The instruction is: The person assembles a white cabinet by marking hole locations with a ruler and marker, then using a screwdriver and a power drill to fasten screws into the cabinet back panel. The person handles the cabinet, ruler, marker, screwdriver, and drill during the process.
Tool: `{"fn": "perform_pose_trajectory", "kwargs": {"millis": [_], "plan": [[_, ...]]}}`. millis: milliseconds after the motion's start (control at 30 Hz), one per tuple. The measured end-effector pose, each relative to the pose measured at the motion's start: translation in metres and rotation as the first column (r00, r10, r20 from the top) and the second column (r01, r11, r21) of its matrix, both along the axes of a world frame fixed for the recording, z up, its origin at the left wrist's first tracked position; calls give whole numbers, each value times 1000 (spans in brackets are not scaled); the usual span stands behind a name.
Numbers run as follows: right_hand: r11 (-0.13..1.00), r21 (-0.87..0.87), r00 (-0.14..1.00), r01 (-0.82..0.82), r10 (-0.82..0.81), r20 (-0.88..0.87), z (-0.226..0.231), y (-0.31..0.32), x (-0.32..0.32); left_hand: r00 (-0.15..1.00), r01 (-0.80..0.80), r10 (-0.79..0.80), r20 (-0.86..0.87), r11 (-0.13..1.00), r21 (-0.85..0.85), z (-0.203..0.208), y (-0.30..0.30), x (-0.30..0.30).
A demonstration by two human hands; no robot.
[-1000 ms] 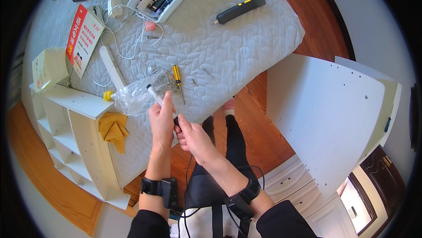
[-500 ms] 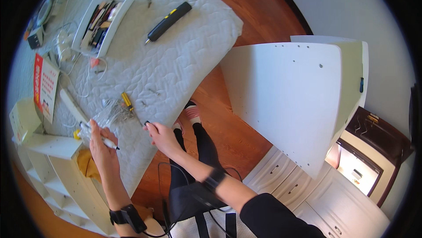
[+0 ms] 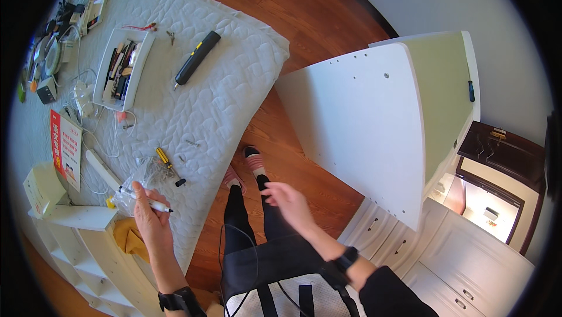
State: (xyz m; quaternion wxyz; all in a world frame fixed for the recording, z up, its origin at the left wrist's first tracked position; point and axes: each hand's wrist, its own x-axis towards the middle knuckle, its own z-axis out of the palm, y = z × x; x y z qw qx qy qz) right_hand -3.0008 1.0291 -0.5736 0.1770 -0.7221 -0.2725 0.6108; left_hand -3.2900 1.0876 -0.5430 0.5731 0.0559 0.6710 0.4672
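While the left hand point(image 3: 153, 222) holds a white marker point(image 3: 160, 206) on the near side of the yellow-handled screwdriver point(image 3: 163, 155), I register the right hand point(image 3: 290, 204) as empty and loosely curled, to the right of that screwdriver, with a small black cap point(image 3: 180, 182) lying just beside the screwdriver's tip.

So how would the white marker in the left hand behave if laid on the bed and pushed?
The white marker is probably stiff, since its barrel looks straight in the left hand. Being slim, it is likely light. It might roll sideways, though the uneven quilting of the bed cover could soon stop it.
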Motion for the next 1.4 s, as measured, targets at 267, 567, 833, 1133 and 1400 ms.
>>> {"fn": "perform_pose_trajectory", "kwargs": {"millis": [267, 567, 833, 1133, 1400], "plan": [[732, 424, 670, -532, 58, 740, 157, 68, 150, 964, 40, -90, 251, 979, 198, 7, 43, 142], [739, 145, 528, -657, 314, 789, 108, 55, 276, 779, -175, -71, 623, 929, 325, -37, 62, 340], [831, 342, 786, -439, 170, 595, 120, 21, 290, 948, 219, -66, -310, 844, 490, -23, 24, 317], [847, 311, 745, -431, 139, 652, 174, 11, 257, 427, 328, -13, -904, 934, 142, -23, -46, 150], [716, 198, 428, -669, 153, 891, 190, 3, 231, 375, 33, -25, -927, 999, -13, 9, -161, 14]]}}
